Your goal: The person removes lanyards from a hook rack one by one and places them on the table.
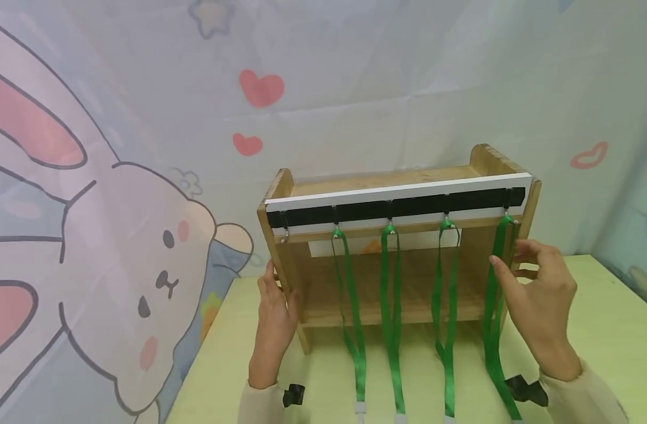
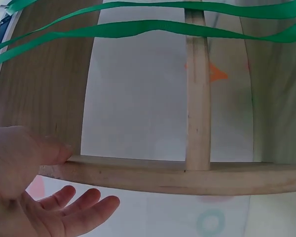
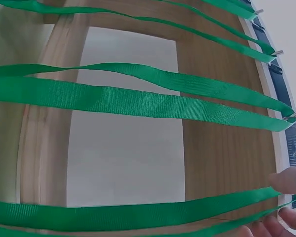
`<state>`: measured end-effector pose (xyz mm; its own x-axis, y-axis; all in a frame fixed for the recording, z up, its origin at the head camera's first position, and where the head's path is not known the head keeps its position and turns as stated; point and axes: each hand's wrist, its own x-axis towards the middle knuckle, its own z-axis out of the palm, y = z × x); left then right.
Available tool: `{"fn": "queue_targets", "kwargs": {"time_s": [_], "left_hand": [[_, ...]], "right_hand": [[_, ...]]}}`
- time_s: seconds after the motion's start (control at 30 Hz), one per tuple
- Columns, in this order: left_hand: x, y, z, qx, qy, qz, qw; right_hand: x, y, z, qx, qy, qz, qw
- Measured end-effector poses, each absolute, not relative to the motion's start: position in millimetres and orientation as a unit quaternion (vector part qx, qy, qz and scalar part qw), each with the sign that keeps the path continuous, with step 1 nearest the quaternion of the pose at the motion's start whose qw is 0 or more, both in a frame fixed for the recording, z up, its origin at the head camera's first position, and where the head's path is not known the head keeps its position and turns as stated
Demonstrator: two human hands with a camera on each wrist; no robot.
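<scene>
A small wooden shelf (image 1: pixel 387 288) stands on the table, a black strip (image 1: pixel 416 206) with metal hooks along its upper front. Green lanyards (image 1: pixel 391 306) hang from several hooks; the leftmost hook (image 1: pixel 284 235) carries none. My left hand (image 1: pixel 274 318) holds the shelf's left side panel, its thumb (image 2: pixel 56 150) on the panel edge and the other fingers outside. At the right side panel, my right hand (image 1: pixel 546 300) grips around the edge, thumb in front beside the rightmost lanyard (image 3: pixel 138 215). Its fingertips are partly hidden in both views.
The pale yellow table (image 1: pixel 594 306) extends on both sides of the shelf. Behind it hangs a printed cloth (image 1: pixel 355 118) with hearts and a large rabbit (image 1: pixel 159 277). Lanyard ends with pale clips (image 1: pixel 360 406) reach toward the front.
</scene>
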<state>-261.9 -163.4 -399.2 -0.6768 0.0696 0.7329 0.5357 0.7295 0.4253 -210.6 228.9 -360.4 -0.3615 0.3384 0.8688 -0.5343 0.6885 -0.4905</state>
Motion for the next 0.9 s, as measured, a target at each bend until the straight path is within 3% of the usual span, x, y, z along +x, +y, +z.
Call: {"fn": "queue_targets", "kwargs": {"time_s": [0.63,0.9], "left_hand": [[-263.9,-155.0,-399.2,-0.152,-0.853,-0.302,0.398],[-261.3,-157.8,-401.7,-0.153,-0.859,-0.304,0.382]], "right_hand": [[-217.8,225.1,-351.3,0.081,-0.739,0.365,0.561],[-213.3,224.1,-348.6,0.078,-0.737,0.363,0.565]]}}
